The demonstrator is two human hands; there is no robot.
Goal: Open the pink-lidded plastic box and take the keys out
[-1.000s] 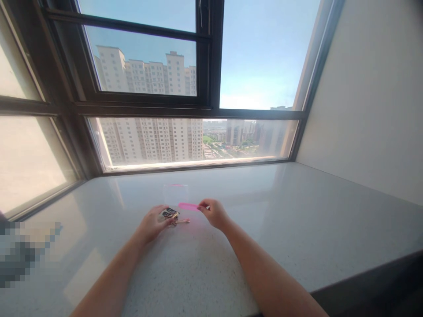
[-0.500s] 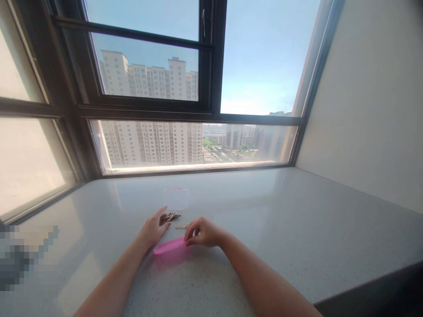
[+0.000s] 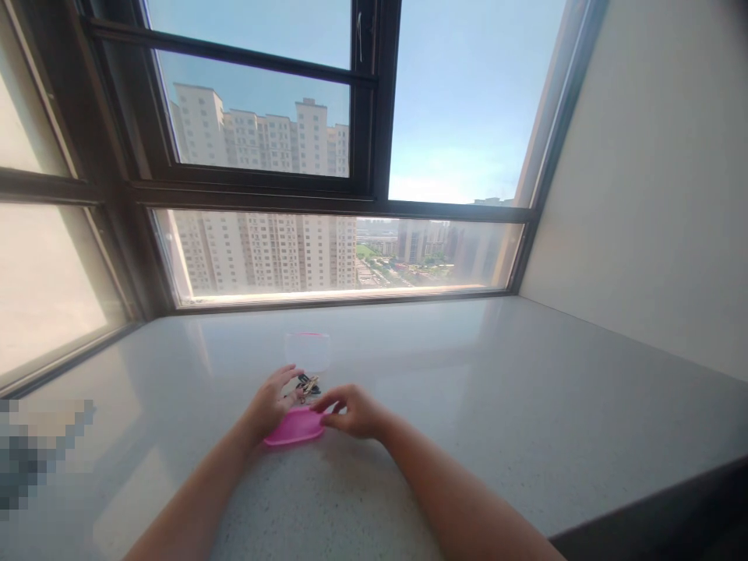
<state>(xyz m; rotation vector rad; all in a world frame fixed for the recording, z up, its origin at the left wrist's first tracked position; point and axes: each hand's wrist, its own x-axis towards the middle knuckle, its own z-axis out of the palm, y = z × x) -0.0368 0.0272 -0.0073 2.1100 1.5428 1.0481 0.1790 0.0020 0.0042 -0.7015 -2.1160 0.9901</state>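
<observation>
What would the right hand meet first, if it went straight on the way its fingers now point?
The right hand would probably meet the pink lid first, since its fingers are right at that edge. Beyond lies the left hand, though depth is unclear.

A high-floor room, apparently a home, with a deep speckled windowsill (image 3: 496,405) below dark-framed windows (image 3: 461,101) overlooking residential towers (image 3: 269,251) and greenery (image 3: 366,251).

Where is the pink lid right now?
In the head view, the pink lid is left of centre, between left hand and right hand, below the small pile.
</observation>
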